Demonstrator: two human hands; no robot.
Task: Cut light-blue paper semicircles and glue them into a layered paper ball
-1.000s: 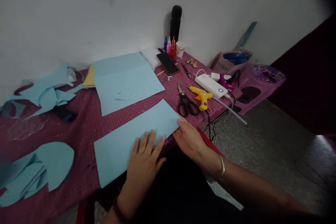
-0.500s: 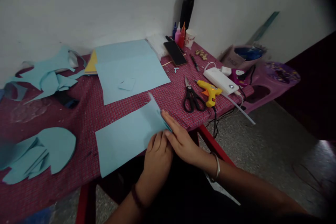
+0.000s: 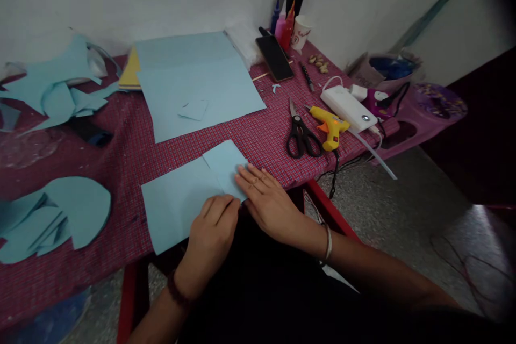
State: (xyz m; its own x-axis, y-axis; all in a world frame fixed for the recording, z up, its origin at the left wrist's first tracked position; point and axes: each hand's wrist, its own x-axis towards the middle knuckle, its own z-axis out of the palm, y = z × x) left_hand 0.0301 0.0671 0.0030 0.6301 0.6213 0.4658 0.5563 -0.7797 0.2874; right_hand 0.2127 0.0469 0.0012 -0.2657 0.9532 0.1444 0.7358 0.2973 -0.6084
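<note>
A light blue craft sheet [image 3: 177,199] lies at the table's front edge, its right end folded over as a flap [image 3: 228,158]. My left hand [image 3: 213,228] has its fingers curled and pinched at the flap's near corner, by the sheet's front edge. My right hand [image 3: 272,204] lies open, fingers stretched out over the flap's right side, where the fold is partly hidden. Behind it are larger light blue sheets [image 3: 201,75] with a small cut piece [image 3: 194,109] on top.
Scissors [image 3: 300,134] and a yellow hot glue gun [image 3: 331,124] lie to the right, beside a white power bank [image 3: 350,106]. A phone [image 3: 274,57], paint bottles [image 3: 287,32] and a paper cup [image 3: 301,33] stand farther back. Cut blue pieces [image 3: 86,207] lie at left.
The sheet's right end has come over to the left and now lies as a flatter, wider flap. My left hand has moved left; my right hand has flattened. The view has shifted slightly.
</note>
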